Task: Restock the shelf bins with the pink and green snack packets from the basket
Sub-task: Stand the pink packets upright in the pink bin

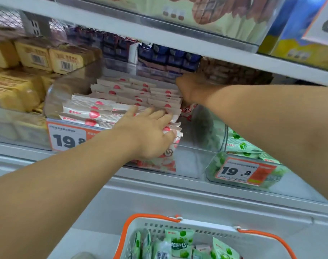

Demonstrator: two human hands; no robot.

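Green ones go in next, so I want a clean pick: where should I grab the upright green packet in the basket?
Pinch the top crimped edge of the upright green packet, coming straight down from above. It stands on end in the basket, top seam clear, with neighbours crowding its sides.

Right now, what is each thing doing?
Pink packets: stacked in rows in their clear bin.
Left hand: fingers flat, pressing the packets' front.
Right hand: at the stack's back, fingers hidden.
Green packets: loose in the basket.
Green bin: partly filled.
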